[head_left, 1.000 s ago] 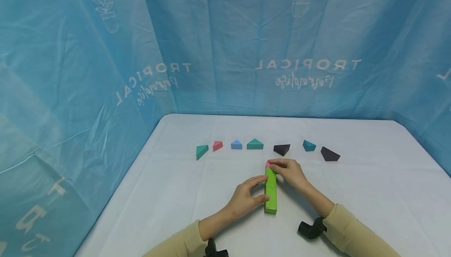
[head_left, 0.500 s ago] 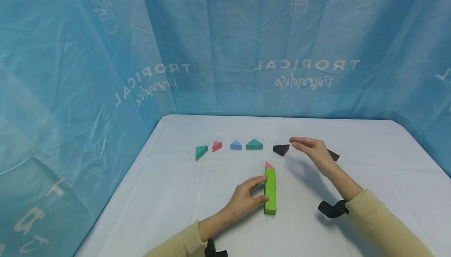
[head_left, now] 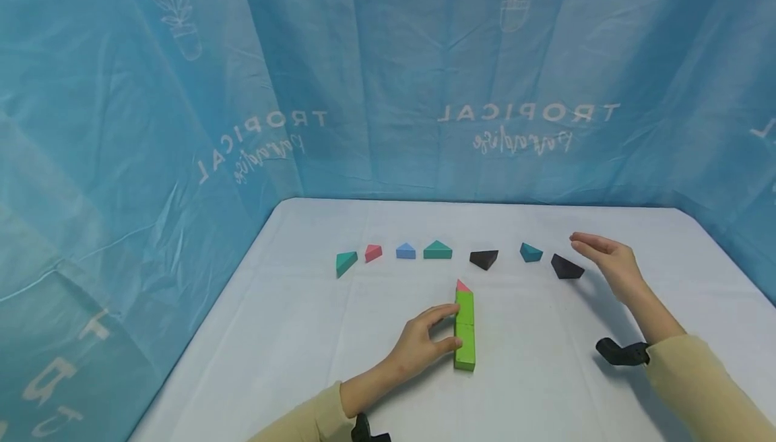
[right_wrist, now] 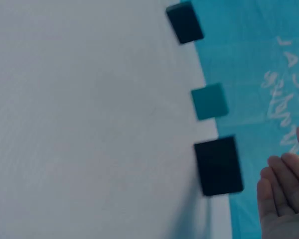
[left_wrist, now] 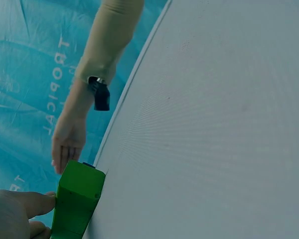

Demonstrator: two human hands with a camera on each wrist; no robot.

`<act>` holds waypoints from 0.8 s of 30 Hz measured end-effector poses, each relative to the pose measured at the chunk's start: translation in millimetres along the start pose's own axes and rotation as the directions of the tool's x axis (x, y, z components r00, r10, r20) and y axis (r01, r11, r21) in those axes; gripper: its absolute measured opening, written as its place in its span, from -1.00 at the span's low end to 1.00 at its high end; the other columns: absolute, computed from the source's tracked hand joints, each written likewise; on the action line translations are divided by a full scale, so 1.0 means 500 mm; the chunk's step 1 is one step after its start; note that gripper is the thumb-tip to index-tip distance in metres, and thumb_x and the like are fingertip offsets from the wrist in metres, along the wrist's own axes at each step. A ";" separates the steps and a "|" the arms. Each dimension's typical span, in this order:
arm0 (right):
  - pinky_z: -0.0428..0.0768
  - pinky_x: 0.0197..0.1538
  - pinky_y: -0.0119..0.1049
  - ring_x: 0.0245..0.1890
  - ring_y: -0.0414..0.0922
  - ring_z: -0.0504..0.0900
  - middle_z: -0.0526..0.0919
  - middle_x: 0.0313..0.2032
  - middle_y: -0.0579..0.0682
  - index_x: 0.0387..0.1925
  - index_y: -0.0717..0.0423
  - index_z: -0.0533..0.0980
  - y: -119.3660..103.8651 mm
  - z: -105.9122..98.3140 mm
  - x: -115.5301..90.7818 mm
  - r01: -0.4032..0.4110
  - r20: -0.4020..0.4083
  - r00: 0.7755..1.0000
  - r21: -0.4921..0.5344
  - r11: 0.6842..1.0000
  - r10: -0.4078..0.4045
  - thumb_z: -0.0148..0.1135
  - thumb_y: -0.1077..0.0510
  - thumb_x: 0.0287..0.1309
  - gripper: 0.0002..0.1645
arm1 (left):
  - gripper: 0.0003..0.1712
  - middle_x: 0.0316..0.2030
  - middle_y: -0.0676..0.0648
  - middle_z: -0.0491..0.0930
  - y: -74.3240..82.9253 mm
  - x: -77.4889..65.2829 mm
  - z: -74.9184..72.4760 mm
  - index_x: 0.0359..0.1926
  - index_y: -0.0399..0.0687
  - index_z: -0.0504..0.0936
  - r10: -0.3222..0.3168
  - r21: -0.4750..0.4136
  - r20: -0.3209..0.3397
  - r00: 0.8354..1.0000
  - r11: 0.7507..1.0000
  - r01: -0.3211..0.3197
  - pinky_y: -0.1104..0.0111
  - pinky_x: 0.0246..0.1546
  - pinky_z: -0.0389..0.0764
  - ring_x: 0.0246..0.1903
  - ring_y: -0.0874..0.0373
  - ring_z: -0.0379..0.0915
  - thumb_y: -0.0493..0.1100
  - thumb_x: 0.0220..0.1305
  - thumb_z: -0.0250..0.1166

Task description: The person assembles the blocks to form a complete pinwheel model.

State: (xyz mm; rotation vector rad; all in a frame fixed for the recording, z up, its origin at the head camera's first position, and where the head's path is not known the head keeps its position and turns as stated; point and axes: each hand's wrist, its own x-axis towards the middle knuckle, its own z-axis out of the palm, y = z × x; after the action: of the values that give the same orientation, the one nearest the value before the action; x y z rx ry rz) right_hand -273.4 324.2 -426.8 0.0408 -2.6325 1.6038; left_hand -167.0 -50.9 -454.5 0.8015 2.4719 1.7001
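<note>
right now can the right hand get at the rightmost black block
Probably yes: the right hand, holding nothing, hovers close to the rightmost black block, and nothing visible stands between them.

White table (head_left: 254,334): on my head feed, far corners rounded.
Far row, from left: I count green wedge (head_left: 346,264), pink wedge (head_left: 373,253), blue triangle (head_left: 405,251), green triangle (head_left: 438,250), black block (head_left: 483,259), teal block (head_left: 531,253), outer black block (head_left: 567,267).
Centre: near green block (head_left: 465,356) meets far green block (head_left: 466,308), pink tip (head_left: 463,286) beyond.

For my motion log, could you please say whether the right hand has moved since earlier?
Yes; the right hand moved rightward in the head view, away from the green blocks.
</note>
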 end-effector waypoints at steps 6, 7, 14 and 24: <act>0.19 0.24 0.24 0.31 0.18 0.16 0.40 0.25 0.08 0.29 0.22 0.31 0.049 0.003 -0.006 -0.008 0.005 1.000 -0.031 0.999 0.008 0.13 -0.26 0.21 -0.18 | -0.39 0.19 -0.06 0.44 -0.041 0.003 0.008 0.21 -0.22 0.45 0.013 0.008 -0.003 1.000 1.000 -0.013 0.36 0.24 0.29 0.23 0.13 0.27 -0.20 0.14 0.38; 0.19 0.24 0.23 0.30 0.15 0.18 0.40 0.24 0.09 0.29 0.21 0.31 0.053 0.005 -0.006 -0.008 0.005 1.000 -0.034 0.999 0.008 0.14 -0.25 0.21 -0.19 | -0.39 0.19 -0.06 0.44 -0.041 0.003 0.008 0.21 -0.22 0.45 0.014 0.008 -0.003 1.000 1.000 -0.014 0.36 0.24 0.29 0.23 0.14 0.27 -0.20 0.14 0.38; 0.30 0.18 0.15 0.12 -0.24 0.38 0.42 0.20 0.21 0.26 0.20 0.36 0.073 0.020 -0.011 0.034 0.017 0.999 -0.126 0.991 -0.032 0.16 -0.23 0.20 -0.22 | -0.39 0.18 -0.06 0.44 -0.039 0.003 0.009 0.21 -0.24 0.44 0.021 0.002 -0.005 1.000 1.000 -0.021 0.36 0.24 0.29 0.23 0.14 0.27 -0.21 0.14 0.37; 0.33 0.12 0.25 0.20 0.30 0.29 0.37 0.19 0.37 0.24 0.31 0.35 0.090 0.030 -0.016 0.075 0.030 0.997 -0.152 0.986 -0.071 0.20 -0.18 0.20 -0.22 | -0.39 0.18 -0.05 0.44 -0.036 0.003 0.009 0.21 -0.24 0.45 0.019 -0.011 -0.007 1.000 1.000 -0.019 0.37 0.23 0.29 0.23 0.16 0.27 -0.21 0.14 0.38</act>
State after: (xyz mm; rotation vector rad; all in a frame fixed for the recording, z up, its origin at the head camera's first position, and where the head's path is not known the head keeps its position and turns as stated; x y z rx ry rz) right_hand -268.4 331.3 -474.0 0.1492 -2.7291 1.3838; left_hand -174.1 -51.0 -471.9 0.8226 2.4656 1.7237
